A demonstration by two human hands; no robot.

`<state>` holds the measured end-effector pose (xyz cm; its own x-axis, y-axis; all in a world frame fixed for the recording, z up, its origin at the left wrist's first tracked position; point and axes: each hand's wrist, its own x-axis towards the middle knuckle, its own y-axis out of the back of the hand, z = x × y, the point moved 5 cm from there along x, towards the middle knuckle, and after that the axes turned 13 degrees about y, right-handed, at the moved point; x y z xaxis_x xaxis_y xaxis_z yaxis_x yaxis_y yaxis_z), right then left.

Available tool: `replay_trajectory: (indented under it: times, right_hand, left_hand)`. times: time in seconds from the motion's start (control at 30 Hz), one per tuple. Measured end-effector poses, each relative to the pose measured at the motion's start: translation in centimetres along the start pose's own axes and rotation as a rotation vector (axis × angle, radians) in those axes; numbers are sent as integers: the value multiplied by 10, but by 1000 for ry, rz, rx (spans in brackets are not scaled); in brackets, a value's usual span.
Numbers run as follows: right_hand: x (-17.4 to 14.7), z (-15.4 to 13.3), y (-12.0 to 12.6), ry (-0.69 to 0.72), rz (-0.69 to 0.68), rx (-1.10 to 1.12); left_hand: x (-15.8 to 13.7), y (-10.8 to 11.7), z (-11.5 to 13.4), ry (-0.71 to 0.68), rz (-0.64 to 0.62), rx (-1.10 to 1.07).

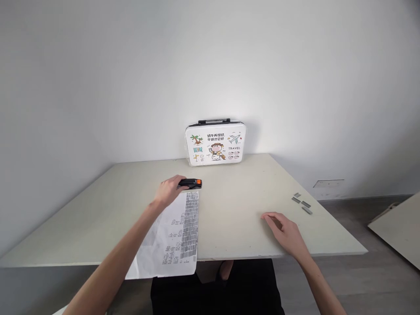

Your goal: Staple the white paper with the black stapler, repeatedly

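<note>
My left hand (169, 191) is closed around a black stapler (192, 183) with an orange end, which lies sideways just past the top edge of a printed paper sheet (177, 236). The sheet is creased, has dense dark print down its right side, and its lower end hangs over the table's front edge. My right hand (284, 229) rests at the table's front right, fingers curled and the thumb near the index fingertip, with nothing visible in it. To its right lie several small grey staple strips (306, 204).
A white cartoon-printed case (215, 144) with a black handle stands upright at the table's back, against the wall. The pale table (229, 210) narrows toward the back. A wall plate (328, 183) and a white panel (400, 227) are off to the right.
</note>
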<state>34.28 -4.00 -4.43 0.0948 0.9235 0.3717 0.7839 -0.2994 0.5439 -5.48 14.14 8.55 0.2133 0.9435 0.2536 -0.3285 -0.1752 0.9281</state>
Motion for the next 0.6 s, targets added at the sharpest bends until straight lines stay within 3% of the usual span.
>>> replay_trajectory:
  times: [0.17,0.3,0.43,0.6]
  right_hand:
    - [1,-1,0,-4,-1,-6]
    - [1,-3,1,-8,2,5]
    - [3,-8,3,-36,3,10]
    - [4,-11,4,-47,13,39]
  left_hand:
    - [-38,-23,82,-150,-72,-92]
    - [-64,-51,132,-229,-152,-149]
    - [-78,-74,163,-268,-209,-186]
    - [-84,-92,184,-282,-243,-210]
